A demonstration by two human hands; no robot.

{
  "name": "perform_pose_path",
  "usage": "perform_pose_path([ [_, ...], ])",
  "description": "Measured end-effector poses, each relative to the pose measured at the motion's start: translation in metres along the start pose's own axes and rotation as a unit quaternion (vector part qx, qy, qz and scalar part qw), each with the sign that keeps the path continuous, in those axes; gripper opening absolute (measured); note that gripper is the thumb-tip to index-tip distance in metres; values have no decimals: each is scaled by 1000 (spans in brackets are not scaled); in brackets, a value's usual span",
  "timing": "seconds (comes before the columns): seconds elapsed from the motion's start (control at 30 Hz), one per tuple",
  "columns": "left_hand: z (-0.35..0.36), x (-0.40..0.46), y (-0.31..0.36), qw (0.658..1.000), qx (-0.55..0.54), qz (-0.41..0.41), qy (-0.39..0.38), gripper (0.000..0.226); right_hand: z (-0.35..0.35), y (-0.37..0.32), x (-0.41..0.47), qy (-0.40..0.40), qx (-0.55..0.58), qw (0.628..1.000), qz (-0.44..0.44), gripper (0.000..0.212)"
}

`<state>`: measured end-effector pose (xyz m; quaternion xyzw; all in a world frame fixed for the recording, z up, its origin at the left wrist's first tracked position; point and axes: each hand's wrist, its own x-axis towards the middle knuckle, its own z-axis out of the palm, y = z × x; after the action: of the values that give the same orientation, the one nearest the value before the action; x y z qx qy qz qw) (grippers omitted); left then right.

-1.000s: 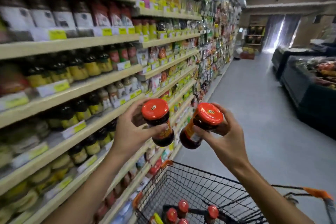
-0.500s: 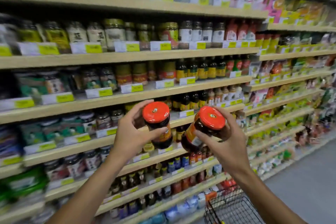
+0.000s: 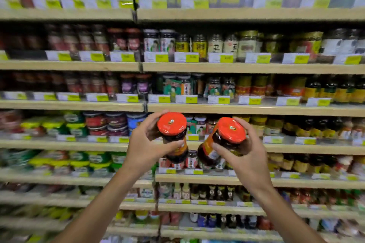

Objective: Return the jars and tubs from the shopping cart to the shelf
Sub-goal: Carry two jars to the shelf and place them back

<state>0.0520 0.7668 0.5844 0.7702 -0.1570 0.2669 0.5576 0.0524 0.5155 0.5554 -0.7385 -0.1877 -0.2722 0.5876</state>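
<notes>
I hold two dark sauce jars with orange-red lids at chest height, facing the shelving. My left hand [image 3: 147, 147] grips the left jar [image 3: 173, 134] by its neck and body, nearly upright. My right hand [image 3: 247, 161] grips the right jar [image 3: 223, 140], which tilts with its lid toward me and to the right. The two jars almost touch at their lower parts. Both sit in front of a wooden shelf [image 3: 296, 149] stocked with jars. The shopping cart is out of view.
Several wooden shelves full of jars, tubs and bottles fill the whole view, each edged with white and yellow price tags [image 3: 192, 58]. Green and yellow tubs [image 3: 77, 124] stand at the left on the shelf level with my hands. A vertical upright [image 3: 145, 106] splits the shelving.
My view has swung left from the aisle and cart to face the shelves head-on. The cart has dropped out of sight. Both hands still hold their jars, much as before.
</notes>
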Motion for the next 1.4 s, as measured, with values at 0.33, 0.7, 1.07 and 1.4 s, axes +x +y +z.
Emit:
perform_pose_path([
  [0.33,-93,-38,9,989,80,-15,122,78,93,-22,23,-91,74,992,-42,72],
  [0.7,-148,-66,4,967,138,-40,210,78,165,-24,40,-183,127,973,-62,77],
  [1.07,-269,-72,-19,965,142,-19,219,77,290,-63,37,-196,135,967,-86,78],
  [1.4,-389,-49,-50,971,134,-8,200,79,395,-103,32,-150,121,978,-79,79],
])
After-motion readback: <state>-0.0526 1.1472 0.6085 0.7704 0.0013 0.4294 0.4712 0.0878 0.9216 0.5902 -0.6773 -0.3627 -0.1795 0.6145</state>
